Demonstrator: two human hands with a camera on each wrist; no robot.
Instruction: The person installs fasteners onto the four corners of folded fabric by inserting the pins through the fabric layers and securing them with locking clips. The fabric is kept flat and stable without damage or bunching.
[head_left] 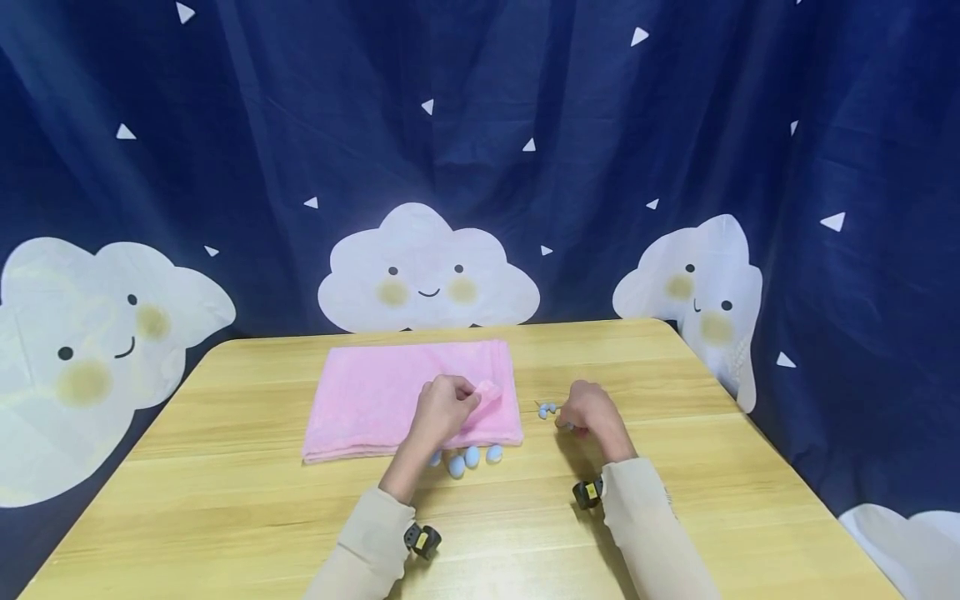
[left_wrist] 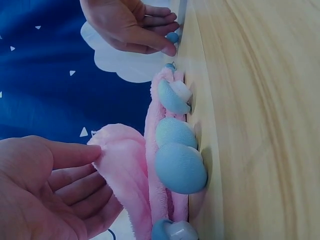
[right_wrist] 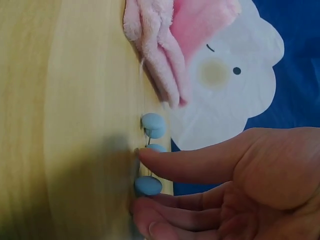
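Observation:
A folded pink plush blanket (head_left: pixel 397 392) lies on the table. My left hand (head_left: pixel 444 408) pinches a lifted flap of it between thumb and index finger, with the other fingers loosely bent below. Along the blanket's front edge sit several light-blue mushroom-shaped pieces (left_wrist: pixel 180 168) with whitish undersides. To the right of the blanket, my right hand (head_left: pixel 592 412) reaches down to the table. Its thumb and fingers stand apart around a small blue round cap (right_wrist: pixel 148 185), fingertips right at the wood. Other blue caps (right_wrist: pixel 153 121) with thin metal pins lie just beside the thumb.
The wooden table (head_left: pixel 225 517) has rounded far corners. Behind it hangs a dark blue curtain (head_left: pixel 480 167) with white clouds and triangles. A black camera is strapped to each wrist, over beige sleeves (head_left: pixel 660 525).

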